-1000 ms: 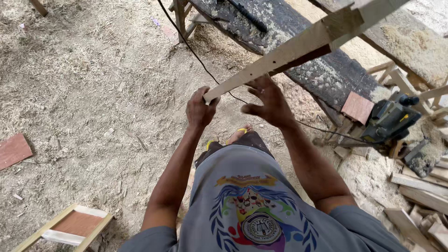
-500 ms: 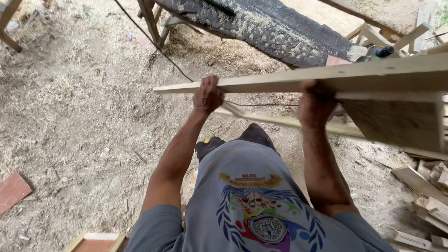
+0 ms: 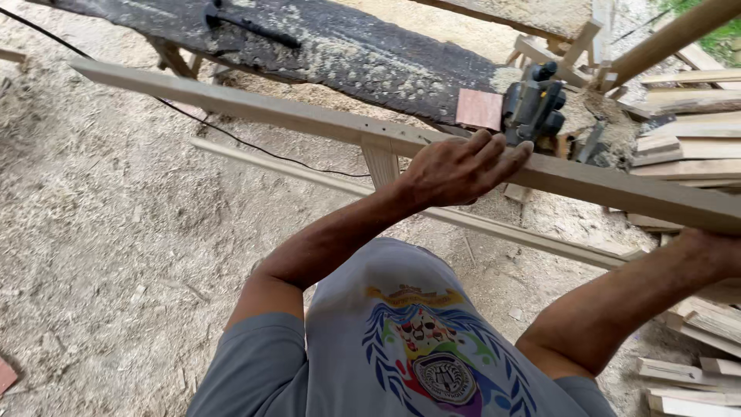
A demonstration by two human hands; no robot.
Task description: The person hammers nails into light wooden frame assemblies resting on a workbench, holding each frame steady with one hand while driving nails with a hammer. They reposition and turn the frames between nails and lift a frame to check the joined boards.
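A long pale wooden frame rail (image 3: 255, 108) runs across the view from upper left to right, with a short crosspiece (image 3: 381, 164) under it. My left hand (image 3: 461, 166) lies over the rail near its middle, fingers spread along the top. My right hand (image 3: 714, 249) is at the right edge, under the rail's right part, mostly out of view. A second parallel rail (image 3: 494, 226) of the frame runs lower, behind my left arm.
A dark, sawdust-covered workbench (image 3: 347, 46) stands behind, with a power planer (image 3: 534, 108) and a small reddish board (image 3: 478, 108) on it. Stacked timber offcuts (image 3: 687, 147) fill the right side. A black cable (image 3: 231, 139) crosses the sawdust-strewn ground.
The frame has swung from a steep tilt to nearly level and moved rightward. My left hand has slid along the rail toward its middle; my right hand has shifted to the right edge.
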